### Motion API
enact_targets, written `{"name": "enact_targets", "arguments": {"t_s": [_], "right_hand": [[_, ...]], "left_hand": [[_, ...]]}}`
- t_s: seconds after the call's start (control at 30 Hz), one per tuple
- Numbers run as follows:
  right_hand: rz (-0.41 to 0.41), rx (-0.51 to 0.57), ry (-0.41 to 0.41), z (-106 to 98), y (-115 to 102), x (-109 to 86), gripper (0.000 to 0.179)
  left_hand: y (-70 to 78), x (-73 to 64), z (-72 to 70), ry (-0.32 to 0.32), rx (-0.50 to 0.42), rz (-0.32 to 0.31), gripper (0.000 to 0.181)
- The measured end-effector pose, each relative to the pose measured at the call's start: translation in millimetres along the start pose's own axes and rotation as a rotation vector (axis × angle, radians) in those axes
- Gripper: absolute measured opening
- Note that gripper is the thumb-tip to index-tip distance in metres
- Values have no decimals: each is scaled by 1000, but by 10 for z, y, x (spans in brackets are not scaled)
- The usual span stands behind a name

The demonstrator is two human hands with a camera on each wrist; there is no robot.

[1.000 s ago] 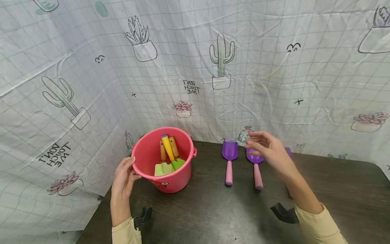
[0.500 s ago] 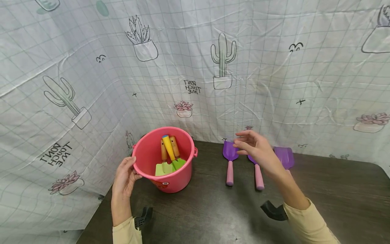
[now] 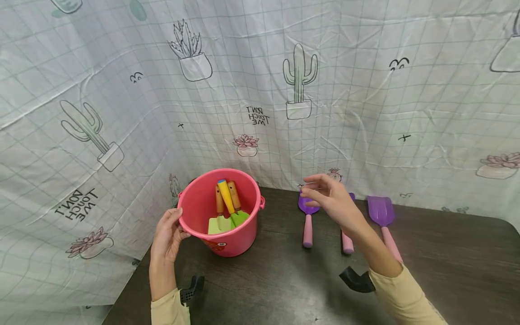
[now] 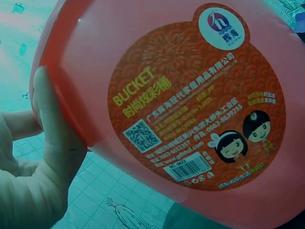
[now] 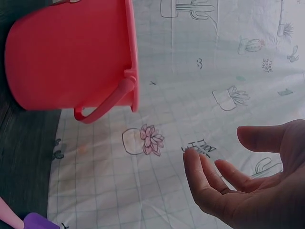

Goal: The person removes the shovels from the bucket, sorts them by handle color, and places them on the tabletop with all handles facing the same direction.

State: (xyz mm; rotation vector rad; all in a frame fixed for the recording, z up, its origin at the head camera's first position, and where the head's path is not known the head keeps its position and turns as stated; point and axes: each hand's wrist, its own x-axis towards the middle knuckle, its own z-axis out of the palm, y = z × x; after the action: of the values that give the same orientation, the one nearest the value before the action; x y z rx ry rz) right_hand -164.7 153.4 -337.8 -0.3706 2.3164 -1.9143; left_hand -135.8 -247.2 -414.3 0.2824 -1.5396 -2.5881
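Note:
A pink bucket stands at the left of the table, and my left hand grips its rim at the left side. In the left wrist view the thumb lies over the rim, beside a large printed label. Inside the bucket are small garden tools: a yellow-handled one and others with wooden handles and green blades. My right hand, fingers loosely bent and holding nothing, hovers over the purple shovels. The left shovel and the middle shovel are partly hidden by it; the right shovel shows beyond my wrist.
A dark wooden table carries everything. Behind and to the left hangs a white grid-patterned cloth with cactus drawings, close against the table's back edge. The bucket's pink handle hangs at its side in the right wrist view.
My right hand has moved left, from over the middle shovel to over the left one, uncovering the right shovel. The left hand stays on the bucket's rim.

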Motion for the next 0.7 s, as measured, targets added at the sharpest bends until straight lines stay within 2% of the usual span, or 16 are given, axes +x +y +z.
{"name": "enact_targets", "arguments": {"t_s": [0.7], "right_hand": [[-35, 22, -59, 316, 34, 176, 39]], "left_hand": [[-5, 1, 19, 4, 3, -4, 10]]}}
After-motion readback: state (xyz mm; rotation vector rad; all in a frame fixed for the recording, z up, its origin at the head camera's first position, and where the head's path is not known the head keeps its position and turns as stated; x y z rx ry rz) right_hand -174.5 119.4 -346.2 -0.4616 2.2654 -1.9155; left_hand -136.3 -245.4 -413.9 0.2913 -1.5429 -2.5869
